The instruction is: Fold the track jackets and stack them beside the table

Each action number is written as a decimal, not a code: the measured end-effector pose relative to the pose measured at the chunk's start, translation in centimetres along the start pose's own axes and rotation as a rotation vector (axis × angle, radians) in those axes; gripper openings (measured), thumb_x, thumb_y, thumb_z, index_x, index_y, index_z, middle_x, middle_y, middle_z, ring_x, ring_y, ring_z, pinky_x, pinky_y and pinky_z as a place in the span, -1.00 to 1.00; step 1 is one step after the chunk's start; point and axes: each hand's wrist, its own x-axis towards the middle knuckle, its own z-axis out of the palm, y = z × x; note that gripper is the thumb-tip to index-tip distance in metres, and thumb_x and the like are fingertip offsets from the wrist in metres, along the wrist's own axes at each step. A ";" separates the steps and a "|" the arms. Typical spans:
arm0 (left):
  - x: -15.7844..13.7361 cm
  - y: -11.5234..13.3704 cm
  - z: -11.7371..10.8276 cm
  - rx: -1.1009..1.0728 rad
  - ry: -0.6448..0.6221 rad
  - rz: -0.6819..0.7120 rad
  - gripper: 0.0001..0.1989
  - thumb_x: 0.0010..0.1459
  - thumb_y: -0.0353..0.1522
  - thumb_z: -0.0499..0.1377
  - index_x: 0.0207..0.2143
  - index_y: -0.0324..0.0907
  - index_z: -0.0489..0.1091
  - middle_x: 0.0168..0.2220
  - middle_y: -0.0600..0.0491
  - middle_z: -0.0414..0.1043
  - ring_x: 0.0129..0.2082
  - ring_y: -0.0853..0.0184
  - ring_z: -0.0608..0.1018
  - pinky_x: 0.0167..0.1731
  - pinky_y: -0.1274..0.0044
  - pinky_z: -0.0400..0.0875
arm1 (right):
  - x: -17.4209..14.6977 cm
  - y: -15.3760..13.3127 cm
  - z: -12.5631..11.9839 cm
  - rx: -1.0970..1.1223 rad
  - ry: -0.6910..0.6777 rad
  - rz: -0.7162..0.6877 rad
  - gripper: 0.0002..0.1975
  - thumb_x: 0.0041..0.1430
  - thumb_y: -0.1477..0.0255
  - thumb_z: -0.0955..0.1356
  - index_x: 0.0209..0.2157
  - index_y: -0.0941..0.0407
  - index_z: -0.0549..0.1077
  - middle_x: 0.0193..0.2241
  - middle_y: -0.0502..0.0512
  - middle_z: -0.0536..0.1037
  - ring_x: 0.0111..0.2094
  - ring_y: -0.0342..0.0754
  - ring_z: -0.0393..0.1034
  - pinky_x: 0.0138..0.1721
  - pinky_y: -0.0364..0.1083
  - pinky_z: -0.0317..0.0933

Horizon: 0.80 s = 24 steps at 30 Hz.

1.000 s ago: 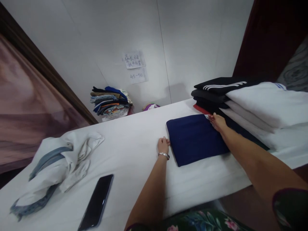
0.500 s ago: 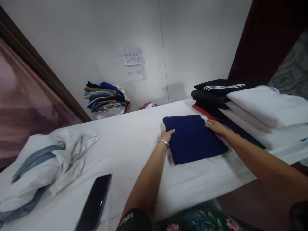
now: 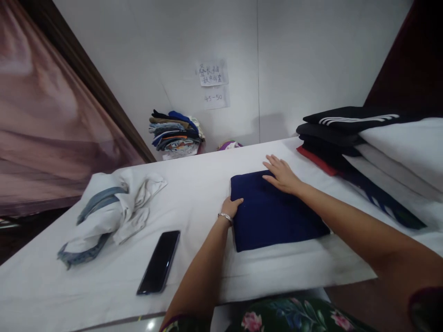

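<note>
A folded navy blue garment (image 3: 273, 216) lies flat in a rough square on the white-covered table in front of me. At its left edge is my left hand (image 3: 231, 207), thumb on top and the other fingers hidden at or under the fold, closed on the cloth. My right hand (image 3: 281, 176) is open with its fingers spread, over the garment's upper right part. Its fingertips reach past the far edge; whether the palm presses on the cloth I cannot tell.
A black phone (image 3: 159, 263) lies left of my left forearm. Further left is a crumpled white and blue-grey garment (image 3: 117, 207). Stacks of dark folded clothes (image 3: 332, 131) and white-grey ones (image 3: 404, 157) stand at right. Beyond the far table edge is another clothes pile (image 3: 176, 133).
My right hand has let go of the garment's right edge and moved left onto its far part, fingers spreading. My left hand stays at the left edge. The view has swung left.
</note>
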 end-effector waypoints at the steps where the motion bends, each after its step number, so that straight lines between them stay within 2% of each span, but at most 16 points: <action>1: -0.1 0.1 0.0 0.005 0.006 0.008 -0.81 -0.14 -0.43 0.32 -0.37 -0.25 0.49 -0.48 0.01 0.55 -0.49 0.28 0.57 -0.37 0.44 0.50 | 0.9 -0.4 0.7 0.015 -0.037 -0.049 -0.39 0.28 0.09 0.11 0.28 0.04 0.10 0.34 0.12 -0.08 0.34 0.11 -0.31 0.27 0.19 -0.29; 3: -0.2 0.1 -0.1 0.021 0.011 0.029 -0.81 -0.12 -0.44 0.31 -0.36 -0.25 0.49 -0.45 0.00 0.56 -0.48 0.28 0.57 -0.37 0.45 0.49 | 2.0 -0.4 2.7 0.029 -0.197 -0.051 -0.37 0.27 0.05 0.10 0.28 0.03 0.10 0.32 0.13 -0.02 0.34 0.11 -0.26 0.27 0.21 -0.30; 5: -0.2 -0.1 -0.1 0.062 0.026 0.054 -0.80 -0.11 -0.44 0.31 -0.34 -0.26 0.48 -0.42 -0.01 0.57 -0.44 0.27 0.58 -0.35 0.46 0.49 | 2.4 0.4 5.1 0.027 -0.382 0.043 -0.35 0.25 0.01 0.09 0.27 0.03 0.13 0.30 0.15 0.05 0.32 0.13 -0.19 0.26 0.23 -0.28; 7: -0.1 -0.2 -0.1 0.123 0.055 0.078 -0.77 -0.12 -0.44 0.32 -0.32 -0.26 0.49 -0.37 -0.03 0.58 -0.39 0.26 0.58 -0.32 0.46 0.48 | 2.3 1.4 7.0 0.025 -0.473 0.120 -0.32 0.23 -0.02 0.07 0.27 0.02 0.12 0.30 0.15 0.05 0.32 0.14 -0.17 0.26 0.23 -0.28; 9: 0.0 -0.3 -0.1 0.173 0.070 0.092 -0.75 -0.11 -0.44 0.32 -0.29 -0.26 0.49 -0.33 -0.05 0.58 -0.35 0.25 0.59 -0.29 0.46 0.47 | 2.3 2.0 8.0 0.029 -0.476 0.132 -0.29 0.22 -0.04 0.05 0.28 0.02 0.10 0.31 0.13 0.02 0.33 0.12 -0.20 0.27 0.22 -0.31; 11: 0.0 -0.3 -0.2 0.199 0.060 0.094 -0.73 -0.09 -0.42 0.32 -0.26 -0.27 0.48 -0.30 -0.06 0.58 -0.33 0.24 0.59 -0.27 0.46 0.47 | 2.5 2.1 7.9 0.046 -0.482 0.130 -0.29 0.22 -0.04 0.04 0.29 0.03 0.09 0.32 0.12 0.00 0.33 0.12 -0.22 0.27 0.21 -0.32; 14: -0.1 -0.2 -0.3 0.210 0.051 0.094 -0.70 -0.07 -0.40 0.32 -0.22 -0.28 0.48 -0.25 -0.08 0.57 -0.29 0.23 0.59 -0.25 0.47 0.46 | 2.3 2.4 6.6 0.062 -0.510 0.144 -0.28 0.21 -0.04 0.06 0.28 0.04 0.12 0.32 0.15 -0.01 0.33 0.14 -0.23 0.26 0.22 -0.28; 16: -0.1 -0.2 -0.4 0.207 0.042 0.091 -0.69 -0.06 -0.39 0.31 -0.21 -0.28 0.47 -0.24 -0.09 0.57 -0.28 0.23 0.59 -0.25 0.48 0.46 | 1.2 3.6 5.6 0.012 -0.444 0.157 -0.28 0.19 -0.05 0.08 0.27 0.05 0.15 0.32 0.17 -0.03 0.33 0.18 -0.25 0.25 0.26 -0.31; 19: 0.0 -0.3 -0.4 0.204 0.018 0.094 -0.69 -0.06 -0.37 0.31 -0.21 -0.27 0.46 -0.25 -0.09 0.57 -0.27 0.22 0.59 -0.24 0.46 0.45 | -1.6 6.5 4.7 -0.036 -0.332 0.264 -0.28 0.19 -0.04 0.10 0.26 0.06 0.17 0.32 0.17 -0.03 0.33 0.22 -0.26 0.25 0.29 -0.32; 22: 0.2 -0.4 -0.3 0.230 0.012 0.114 -0.67 -0.07 -0.35 0.33 -0.21 -0.26 0.45 -0.23 -0.11 0.56 -0.26 0.19 0.58 -0.21 0.43 0.44 | -4.0 8.8 4.3 0.103 -0.299 0.391 -0.28 0.19 -0.01 0.11 0.26 0.10 0.16 0.32 0.13 -0.02 0.33 0.16 -0.27 0.27 0.18 -0.20; 24: 0.1 -0.4 -0.3 0.267 0.031 0.123 -0.67 -0.08 -0.33 0.34 -0.22 -0.25 0.46 -0.21 -0.13 0.56 -0.23 0.17 0.58 -0.18 0.41 0.42 | -4.9 9.0 3.9 0.231 -0.241 0.453 -0.27 0.15 -0.04 0.14 0.23 0.09 0.22 0.31 0.11 0.02 0.33 0.14 -0.25 0.29 0.13 -0.19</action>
